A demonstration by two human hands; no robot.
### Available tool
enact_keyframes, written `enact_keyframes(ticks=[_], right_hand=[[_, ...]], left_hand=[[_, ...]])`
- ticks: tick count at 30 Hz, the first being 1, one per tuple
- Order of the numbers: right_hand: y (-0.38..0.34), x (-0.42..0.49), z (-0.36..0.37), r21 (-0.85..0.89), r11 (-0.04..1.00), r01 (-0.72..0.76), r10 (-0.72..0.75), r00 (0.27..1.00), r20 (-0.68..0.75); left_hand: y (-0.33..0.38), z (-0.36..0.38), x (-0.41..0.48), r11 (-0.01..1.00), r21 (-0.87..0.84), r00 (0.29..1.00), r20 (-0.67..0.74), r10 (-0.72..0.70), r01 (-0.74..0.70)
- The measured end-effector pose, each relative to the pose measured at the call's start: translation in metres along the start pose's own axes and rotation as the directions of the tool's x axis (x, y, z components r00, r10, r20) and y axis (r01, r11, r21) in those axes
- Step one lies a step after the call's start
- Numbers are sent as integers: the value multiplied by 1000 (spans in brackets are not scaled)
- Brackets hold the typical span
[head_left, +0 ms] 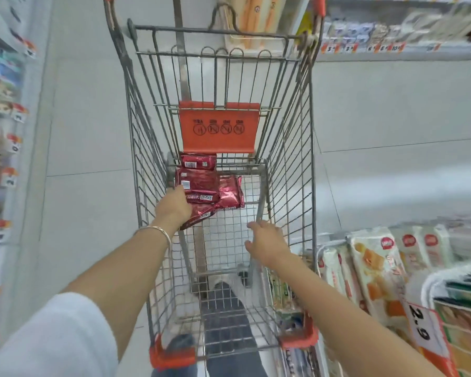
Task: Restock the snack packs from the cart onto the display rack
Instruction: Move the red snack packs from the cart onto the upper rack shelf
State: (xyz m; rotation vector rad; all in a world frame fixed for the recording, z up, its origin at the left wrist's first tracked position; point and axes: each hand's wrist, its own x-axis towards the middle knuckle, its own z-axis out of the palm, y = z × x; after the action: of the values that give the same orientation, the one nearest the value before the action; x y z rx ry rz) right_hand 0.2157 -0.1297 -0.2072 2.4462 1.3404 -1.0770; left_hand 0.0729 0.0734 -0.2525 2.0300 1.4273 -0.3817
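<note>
Left hand (174,205) is clasped round red snack packs (201,185) in the cart (219,129). Right hand (267,240) is held relaxed, empty.

Tally, cart (288,137) as reference: one cart, two hands.
Inside cart, far end: five red snack packs (199,183), overlapping, fifth uncertain. On cart's orange flap (219,140): four round symbols. Above cart: left hand (174,206), right hand (267,240); one bracelet (158,229) at left wrist. Right of cart: one price tag (419,325) reading 2.9; pale packs (370,262) too blurred to count.
</note>
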Motion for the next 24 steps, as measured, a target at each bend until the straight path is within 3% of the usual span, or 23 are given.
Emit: enact_keyframes(ticks=[3,6,14,18,21,22,24], right_hand=[[13,32,7,44,999,12,-12,1000,6],[21,57,16,54,998,10,-11,1000,13],[33,91,20,224,974,22,-27,999,18],[25,96,-7,491,870,54,1,994,-110],[15,106,-27,615,784,91,-11,991,-133],[11,110,-32,619,779,101,-48,994,-102],[2,115,-41,684,726,77,-98,995,-7]], left_hand=[[-6,25,36,990,108,996,-37,-82,86],[-10,53,61,956,275,994,15,-109,100],[-19,64,113,817,562,990,128,65,-127],[3,44,87,802,572,985,90,150,-175],[25,16,60,912,360,979,21,201,-195],[29,4,53,959,198,979,61,196,-205],[34,-17,45,986,-114,948,282,146,-118]])
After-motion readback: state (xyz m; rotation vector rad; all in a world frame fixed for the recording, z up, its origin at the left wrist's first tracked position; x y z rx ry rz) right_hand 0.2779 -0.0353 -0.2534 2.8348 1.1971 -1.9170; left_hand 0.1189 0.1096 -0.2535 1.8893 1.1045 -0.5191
